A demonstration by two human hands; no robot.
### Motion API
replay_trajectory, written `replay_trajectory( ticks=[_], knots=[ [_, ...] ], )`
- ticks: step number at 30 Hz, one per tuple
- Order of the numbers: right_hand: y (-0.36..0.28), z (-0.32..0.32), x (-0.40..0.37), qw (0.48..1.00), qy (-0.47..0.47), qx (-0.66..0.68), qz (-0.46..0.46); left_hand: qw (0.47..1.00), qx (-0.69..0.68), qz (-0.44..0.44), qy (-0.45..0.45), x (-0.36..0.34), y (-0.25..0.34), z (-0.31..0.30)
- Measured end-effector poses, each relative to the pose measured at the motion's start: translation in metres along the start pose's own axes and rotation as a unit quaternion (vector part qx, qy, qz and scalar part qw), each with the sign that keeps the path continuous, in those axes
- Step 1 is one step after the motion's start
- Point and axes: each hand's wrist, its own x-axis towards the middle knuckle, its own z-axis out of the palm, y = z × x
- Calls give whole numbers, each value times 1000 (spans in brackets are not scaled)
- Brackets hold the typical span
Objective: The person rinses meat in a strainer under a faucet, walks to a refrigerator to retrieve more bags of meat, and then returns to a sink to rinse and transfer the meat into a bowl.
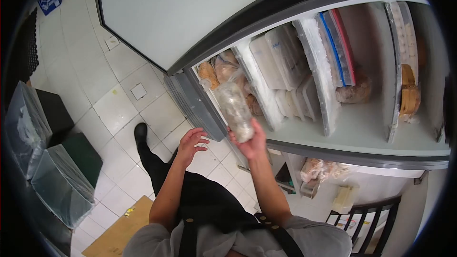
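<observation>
My right hand (252, 142) is closed around the near end of a plastic-wrapped, whitish cylindrical package (233, 108); its contents cannot be made out. The package is at the opening of an upright freezer (285, 146), its far end beside bagged food (226, 66) in the lowest compartment. My left hand (192, 143) is raised in front of the freezer's base, fingers apart and slightly curled, touching nothing. Frost-edged shelves (259, 85) divide the freezer. Between them are plastic containers (276, 57), zip bags with a blue and a red edge (338, 47), and brown packages (409, 93).
The freezer door (190, 14) stands wide open on the left. Two bins with clear liners (64, 183) are on the tiled floor (112, 109), near a cardboard sheet (121, 226). To the right are a black rack (376, 223) and a plastic bag (323, 169).
</observation>
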Motion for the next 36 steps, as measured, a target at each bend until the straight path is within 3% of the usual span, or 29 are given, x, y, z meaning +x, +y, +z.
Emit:
replay_trajectory(
  ticks=[2, 4, 8, 9, 11, 14, 16, 17, 18, 19, 21, 22, 23, 24, 26, 28, 32, 34, 35, 36],
  knots=[
    [17, -16, 36, 998, 19, 60, -13, 999, 37, -6, 7, 0, -9, -19],
    [30, -37, 78, 995, 1, 100, -28, 980, 120, -117, 110, -9, -37, -59],
    [27, -57, 107, 993, 14, 90, -70, 957, 160, -187, 155, -29, -57, -71],
    [19, -63, 105, 992, 12, 100, -77, 969, 156, -150, 116, -21, -54, -61],
    [-10, -88, 83, 990, -96, 46, -93, 980, 179, -85, 24, -1, -38, -20],
    [-71, -74, 49, 958, 28, -62, -280, 955, 281, 5, -94, 54, -12, 46],
    [-115, -81, 42, 932, 54, -107, -341, 913, 348, 149, -152, 100, -8, 92],
    [-139, -78, 38, 859, 67, -285, -420, 854, 439, 252, -117, 114, 2, 128],
    [-155, -75, 37, 748, 81, -449, -481, 775, 520, 350, -80, 127, 15, 165],
    [-160, -70, 44, 749, 81, -442, -487, 767, 518, 370, -82, 140, 26, 198],
    [-153, -53, 68, 401, 246, -646, -602, 755, 519, 390, -93, 165, 37, 229],
    [-142, -57, 84, 403, 252, -640, -605, 679, 618, 391, -66, 180, 33, 234],
    [-125, -73, 100, 516, 294, -554, -583, 591, 707, 388, -36, 189, 25, 242],
    [-125, -75, 109, 611, 334, -448, -561, 579, 707, 403, -51, 197, 20, 249],
    [-127, -47, 116, 631, 329, -401, -577, 550, 734, 396, 40, 212, 22, 240],
    [-136, -24, 134, 664, 285, -379, -578, 572, 688, 443, 61, 226, 42, 238],
    [-151, 11, 135, 627, 387, -432, -520, 497, 769, 402, 15, 235, 73, 237],
    [-155, 19, 110, 645, 333, -503, -470, 506, 780, 365, 42, 223, 85, 251],
    [-150, 18, 91, 607, 293, -541, -502, 511, 782, 357, 32, 221, 86, 254],
    [-141, 17, 67, 620, 256, -524, -525, 507, 779, 367, 24, 218, 88, 252]
  ],
)
